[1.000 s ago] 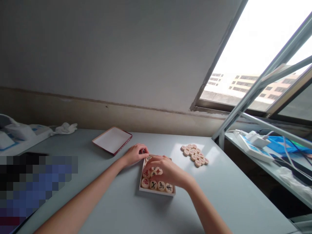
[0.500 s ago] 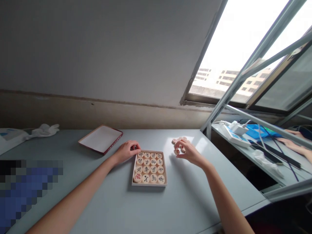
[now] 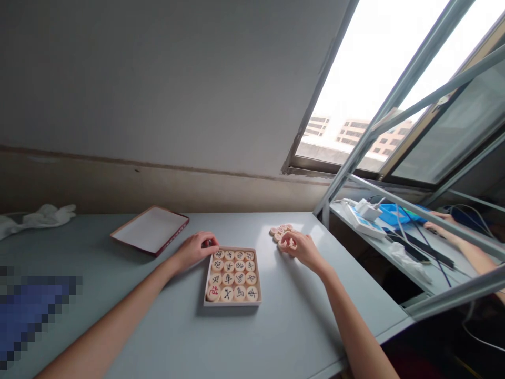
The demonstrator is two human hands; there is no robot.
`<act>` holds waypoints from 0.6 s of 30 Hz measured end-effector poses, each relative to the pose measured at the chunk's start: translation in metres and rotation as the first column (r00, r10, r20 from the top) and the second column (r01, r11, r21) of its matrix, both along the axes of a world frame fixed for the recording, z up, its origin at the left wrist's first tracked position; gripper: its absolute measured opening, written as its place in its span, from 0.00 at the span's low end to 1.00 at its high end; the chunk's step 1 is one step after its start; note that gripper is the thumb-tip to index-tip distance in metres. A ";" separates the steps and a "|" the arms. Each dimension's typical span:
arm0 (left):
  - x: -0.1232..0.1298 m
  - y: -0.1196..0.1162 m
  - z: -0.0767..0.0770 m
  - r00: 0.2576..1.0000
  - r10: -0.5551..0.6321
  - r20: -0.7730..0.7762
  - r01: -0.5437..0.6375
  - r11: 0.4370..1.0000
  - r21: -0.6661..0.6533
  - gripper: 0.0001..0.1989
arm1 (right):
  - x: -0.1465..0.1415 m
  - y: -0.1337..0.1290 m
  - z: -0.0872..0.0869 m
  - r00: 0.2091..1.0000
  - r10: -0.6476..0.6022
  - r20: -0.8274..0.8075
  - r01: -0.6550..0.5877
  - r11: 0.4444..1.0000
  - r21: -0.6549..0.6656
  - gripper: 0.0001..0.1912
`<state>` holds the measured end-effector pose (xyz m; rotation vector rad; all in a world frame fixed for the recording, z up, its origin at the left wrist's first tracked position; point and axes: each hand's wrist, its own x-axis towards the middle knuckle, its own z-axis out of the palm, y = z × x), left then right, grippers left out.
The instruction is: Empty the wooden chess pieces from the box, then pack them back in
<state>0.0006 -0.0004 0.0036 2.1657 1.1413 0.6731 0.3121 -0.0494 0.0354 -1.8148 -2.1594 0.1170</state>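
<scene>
An open box [image 3: 232, 303] on the desk holds rows of round xiangqi pieces, mostly with black characters; the front-left xiangqi piece [image 3: 213, 293] is red-marked and sits slightly raised. My left hand [image 3: 194, 249] has its fingers curled at the box's far-left corner, gripping the rim. Beyond the box to the right, my right hand [image 3: 302, 248] is closed, with a pale xiangqi piece between thumb and fingers. It is beside a small group of loose red-marked pieces [image 3: 281, 230] and partly hides them.
A box lid [image 3: 152, 230] lies upturned at the back left. White cloth [image 3: 47, 215] rests at the far left. A metal frame [image 3: 343, 184] rises at the desk's right edge. Beyond it are a power strip [image 3: 365, 221], cables and another person's arm [image 3: 461, 242].
The view has turned slightly right, so everything appears farther left. My right hand's fingers have closed in beside the loose pieces. My left hand stays at the box corner.
</scene>
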 end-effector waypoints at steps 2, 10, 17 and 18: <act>0.000 -0.001 0.001 1.000 0.002 0.005 -0.002 1.000 0.002 0.10 | -0.009 -0.004 0.004 0.995 0.082 -0.054 -0.082 0.997 -0.004 0.03; 0.000 -0.002 0.001 1.000 0.005 0.001 -0.005 1.000 0.011 0.09 | -0.128 -0.043 0.028 0.768 0.628 -0.127 -0.639 0.763 -0.095 0.13; 0.000 -0.001 0.001 1.000 -0.011 0.012 0.010 1.000 0.029 0.09 | -0.141 -0.041 0.021 0.735 0.651 -0.189 -0.673 0.734 -0.091 0.05; 0.000 -0.001 0.002 1.000 -0.014 0.009 0.013 1.000 0.028 0.09 | -0.136 -0.041 0.022 0.746 0.631 -0.214 -0.655 0.753 -0.066 0.06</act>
